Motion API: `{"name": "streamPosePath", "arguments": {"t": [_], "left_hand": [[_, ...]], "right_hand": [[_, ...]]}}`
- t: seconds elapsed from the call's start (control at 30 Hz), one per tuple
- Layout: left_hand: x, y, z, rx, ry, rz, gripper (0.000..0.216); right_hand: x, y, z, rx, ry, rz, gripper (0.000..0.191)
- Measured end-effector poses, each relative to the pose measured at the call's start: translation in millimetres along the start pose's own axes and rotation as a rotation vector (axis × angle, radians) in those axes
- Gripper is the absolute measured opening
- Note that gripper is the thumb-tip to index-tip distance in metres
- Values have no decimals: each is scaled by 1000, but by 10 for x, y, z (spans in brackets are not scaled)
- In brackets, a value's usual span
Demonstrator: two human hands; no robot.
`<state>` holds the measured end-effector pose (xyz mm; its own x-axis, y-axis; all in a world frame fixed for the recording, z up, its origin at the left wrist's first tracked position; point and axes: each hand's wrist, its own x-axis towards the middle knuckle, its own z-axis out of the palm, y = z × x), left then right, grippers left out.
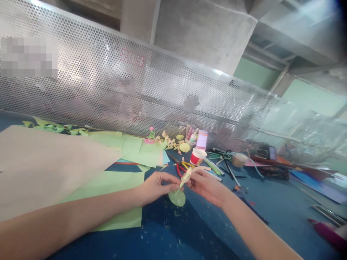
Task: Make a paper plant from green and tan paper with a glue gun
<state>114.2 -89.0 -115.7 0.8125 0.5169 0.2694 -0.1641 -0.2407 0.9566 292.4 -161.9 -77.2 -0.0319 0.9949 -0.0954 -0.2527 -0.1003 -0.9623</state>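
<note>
Between my two hands is a small paper craft piece (177, 198), with a round light-green disc at the bottom and a thin green stem. My left hand (157, 186) pinches it by the stem, just above the disc. At its top, a pale cream paper strip (187, 176) is curled, and the fingers of my right hand (205, 185) are closed on it. A loose end of the strip sticks out to the right above that hand. Red-handled pliers (178, 169) lie just beyond my fingertips, partly hidden.
Behind my hands stands a red and white paper cup (198, 156). Green paper sheets (119, 216) and a large pale sheet (48, 162) cover the left. Small finished paper pieces (151, 135) stand farther back, before a perforated metal screen (94, 72). Pens (215, 168) lie at right.
</note>
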Motion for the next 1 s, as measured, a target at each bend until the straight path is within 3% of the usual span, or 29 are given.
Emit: {"name": "streamPosePath", "arguments": {"t": [0.37, 0.67, 0.83, 1.0], "left_hand": [[29, -1, -13, -170, 52, -3, 24], [18, -12, 11, -154, 44, -85, 26], [22, 0, 15, -138, 3, -28, 26], [19, 17, 13, -93, 23, -33, 25]], "right_hand": [[-38, 64, 105, -109, 81, -128, 19], [-70, 105, 202, -202, 97, -207, 15], [-53, 150, 171, -200, 137, -223, 17], [-45, 129, 91, -437, 226, -282, 20]]}}
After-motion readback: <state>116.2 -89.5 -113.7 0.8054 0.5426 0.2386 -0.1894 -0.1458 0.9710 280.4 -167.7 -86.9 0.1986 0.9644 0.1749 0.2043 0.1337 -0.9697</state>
